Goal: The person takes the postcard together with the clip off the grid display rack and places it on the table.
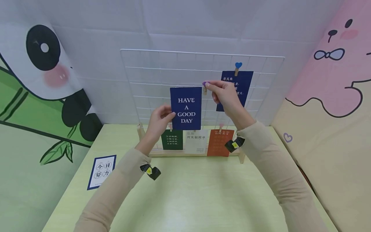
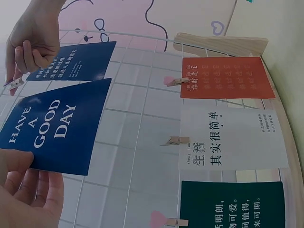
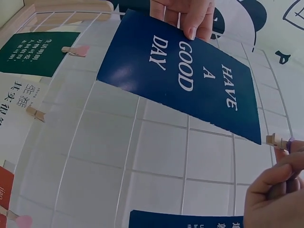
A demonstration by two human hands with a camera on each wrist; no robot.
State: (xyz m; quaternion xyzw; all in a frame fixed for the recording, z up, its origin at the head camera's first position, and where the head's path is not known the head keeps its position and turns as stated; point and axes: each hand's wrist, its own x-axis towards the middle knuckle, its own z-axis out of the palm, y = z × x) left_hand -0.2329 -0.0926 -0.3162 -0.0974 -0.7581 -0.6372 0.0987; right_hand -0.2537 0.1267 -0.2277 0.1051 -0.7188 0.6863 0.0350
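Note:
My left hand (image 1: 160, 120) pinches the left edge of a dark blue card (image 1: 186, 122) with white lettering, "HAVE A GOOD DAY", holding it upright before the white wire grid (image 1: 153, 75). Between thumb and fingers my right hand (image 1: 227, 96) grips a small wooden clothespin (image 1: 204, 90) with a purple top, just off the card's upper right corner. Behind that hand, a second blue card (image 1: 246, 80) hangs from a clothespin with a blue heart (image 1: 238, 65). In the right wrist view the pinched clothespin (image 3: 275, 140) sits close to the card's corner.
Along the grid's bottom hang a green card (image 1: 172, 141), a white card (image 1: 195, 145) and an orange card (image 1: 219, 146), each clipped by a clothespin. A wooden base (image 1: 188, 155) supports the grid. A blue-bordered white card (image 1: 99, 170) lies on the table (image 1: 185, 193) at left.

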